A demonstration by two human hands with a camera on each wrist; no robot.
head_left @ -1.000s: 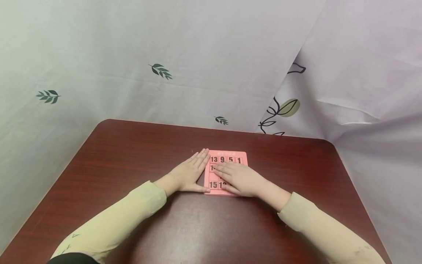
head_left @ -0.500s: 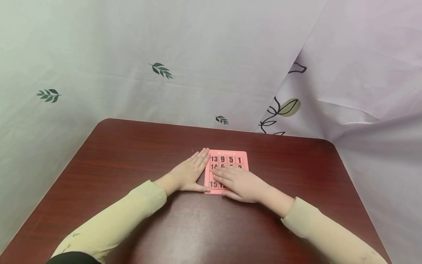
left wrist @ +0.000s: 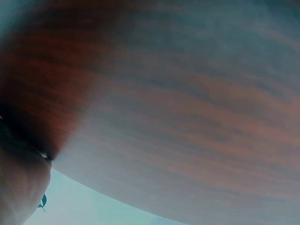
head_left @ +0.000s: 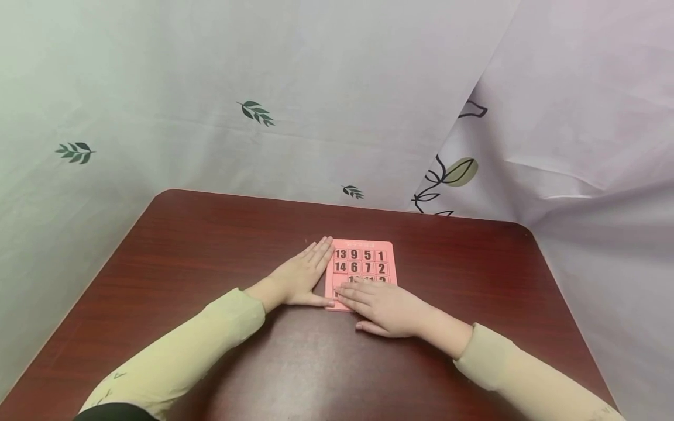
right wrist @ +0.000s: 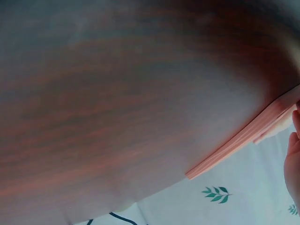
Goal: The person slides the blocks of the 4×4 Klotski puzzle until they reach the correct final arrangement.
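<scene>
A pink sliding number puzzle (head_left: 362, 244) lies flat on the table, with black numbers on its square tiles. Its top rows read 13, 9, 5, 1 and 14, 6, 7, 2. A gap shows at the left of the third row. My left hand (head_left: 300, 278) rests along the puzzle's left edge, fingers straight, thumb at the lower left corner. Across the lower rows lies my right hand (head_left: 387, 307), its fingertips on the bottom-left tile and its fingers extended, hiding most of that row. In the right wrist view the puzzle's side edge (right wrist: 243, 133) shows beside the right hand (right wrist: 293, 168).
The dark red wooden table (head_left: 226, 234) has rounded far corners. Behind it and at both sides hangs a pale curtain (head_left: 316, 88) with leaf prints. A black object (head_left: 116, 411) shows at the lower left edge of the head view.
My right hand has slid toward me, from the second row down to the bottom row, uncovering the 14, 6, 7, 2 row. The left hand has stayed in place.
</scene>
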